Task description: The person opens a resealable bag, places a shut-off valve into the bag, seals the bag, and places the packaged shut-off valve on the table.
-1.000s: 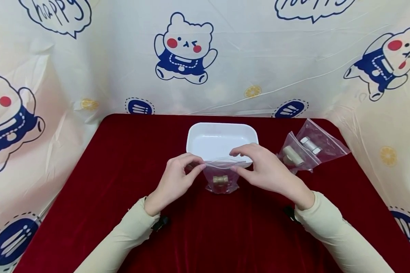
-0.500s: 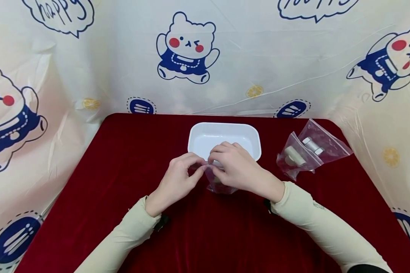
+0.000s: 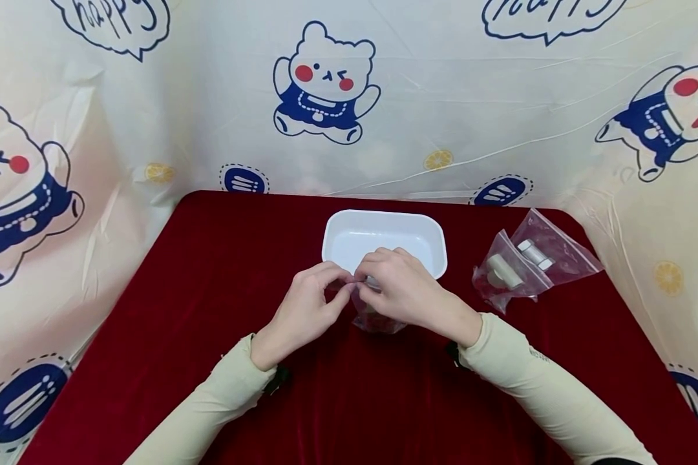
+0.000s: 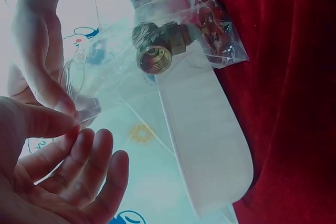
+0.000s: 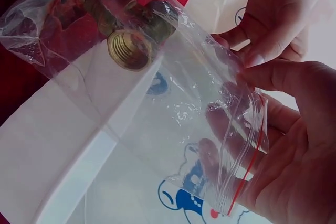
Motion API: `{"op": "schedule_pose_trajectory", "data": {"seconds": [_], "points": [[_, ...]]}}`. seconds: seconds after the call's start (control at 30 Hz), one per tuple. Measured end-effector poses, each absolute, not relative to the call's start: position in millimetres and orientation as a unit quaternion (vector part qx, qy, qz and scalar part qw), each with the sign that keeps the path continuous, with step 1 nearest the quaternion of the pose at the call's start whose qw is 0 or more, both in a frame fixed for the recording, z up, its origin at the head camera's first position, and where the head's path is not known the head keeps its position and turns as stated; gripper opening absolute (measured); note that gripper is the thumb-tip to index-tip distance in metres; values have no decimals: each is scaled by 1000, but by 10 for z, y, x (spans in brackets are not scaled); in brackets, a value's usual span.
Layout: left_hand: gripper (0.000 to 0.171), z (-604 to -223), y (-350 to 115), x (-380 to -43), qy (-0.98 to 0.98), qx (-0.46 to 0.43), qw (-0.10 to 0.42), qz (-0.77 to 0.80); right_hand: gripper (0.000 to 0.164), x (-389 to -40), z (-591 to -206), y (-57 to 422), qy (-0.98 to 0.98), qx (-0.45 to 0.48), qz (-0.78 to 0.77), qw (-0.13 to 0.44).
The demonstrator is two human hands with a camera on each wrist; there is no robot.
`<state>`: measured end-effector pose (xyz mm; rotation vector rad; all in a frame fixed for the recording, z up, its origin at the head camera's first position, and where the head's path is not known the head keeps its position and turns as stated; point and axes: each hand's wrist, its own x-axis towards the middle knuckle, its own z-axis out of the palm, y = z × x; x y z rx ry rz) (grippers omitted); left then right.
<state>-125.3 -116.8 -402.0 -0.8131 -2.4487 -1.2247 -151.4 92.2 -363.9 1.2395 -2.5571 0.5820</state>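
A clear zip bag point(image 3: 379, 322) hangs upright in front of the white tray, its bottom near the red cloth. Inside it lies a brass threaded fitting point(image 5: 128, 48), also plain in the left wrist view as a brass fitting point(image 4: 156, 57). My left hand point(image 3: 305, 302) pinches the left corner of the bag's mouth between thumb and forefinger. Right beside it, my right hand point(image 3: 406, 287) pinches the same end of the mouth with thumb and forefinger. The red-edged zip strip point(image 5: 247, 169) runs across the right fingers in the right wrist view. From the head, the right hand hides most of the bag.
Behind the hands stands a white tray point(image 3: 336, 245). To its right lie two more zip bags, one with a pale fitting point(image 3: 503, 271), the other with a white-and-silver fitting point(image 3: 535, 254). A printed curtain point(image 3: 232, 97) surrounds the red-covered table point(image 3: 227, 258).
My right hand has moved left from the right end of the bag's mouth to meet the left hand at its left corner. Over the last half second both hands stay nearly still.
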Motion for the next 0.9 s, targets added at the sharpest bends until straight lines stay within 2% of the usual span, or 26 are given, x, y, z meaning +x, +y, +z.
{"op": "schedule_pose_trajectory", "data": {"seconds": [0.4,0.67,0.9], "points": [[8,-4024,-1169,-1248,-849,-280,145,-425,0,-1503,-3644,979,-879,420,186,127],[5,-4027,-1162,-1254,-851,-276,134,-426,7,-1510,-3674,1020,-871,420,223,123],[7,-4013,-1147,-1257,-851,-275,137,-426,6,-1541,-3684,1059,-868,422,234,120]]}}
